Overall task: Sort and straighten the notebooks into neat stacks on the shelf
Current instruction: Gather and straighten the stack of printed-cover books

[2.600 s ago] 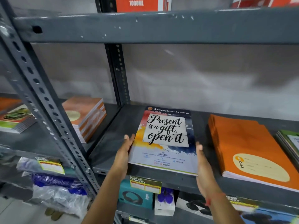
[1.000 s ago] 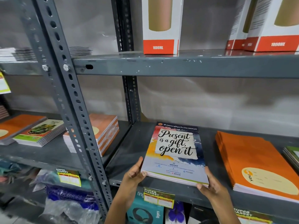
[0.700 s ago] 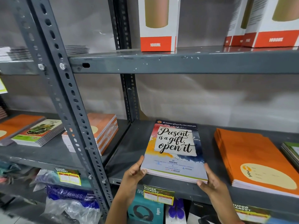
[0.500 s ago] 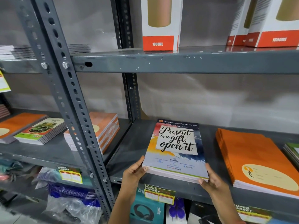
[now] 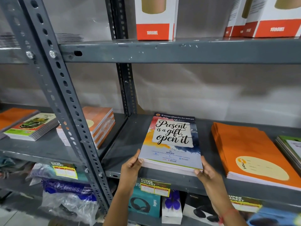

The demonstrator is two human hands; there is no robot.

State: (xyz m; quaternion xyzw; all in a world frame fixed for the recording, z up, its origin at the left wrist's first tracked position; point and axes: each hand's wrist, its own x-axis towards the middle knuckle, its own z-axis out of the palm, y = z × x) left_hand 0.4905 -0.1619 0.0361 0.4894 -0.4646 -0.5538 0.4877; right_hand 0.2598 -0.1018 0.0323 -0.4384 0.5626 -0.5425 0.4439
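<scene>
Head view: on the grey shelf, an orange stack lies right of the notebook stack, apart from it; a slotted post stands to its left, with more notebooks beyond. The notebook stack sits near the shelf's front edge. The left hand grips its near left corner, the right hand its near right corner, fingers curled on the edge.

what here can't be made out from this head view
- Small print on the "Present is a gift" stack: too small.
- Green notebooks: cut off by the right edge.
- Orange-and-white stack: partly hidden behind the upright post.
</scene>
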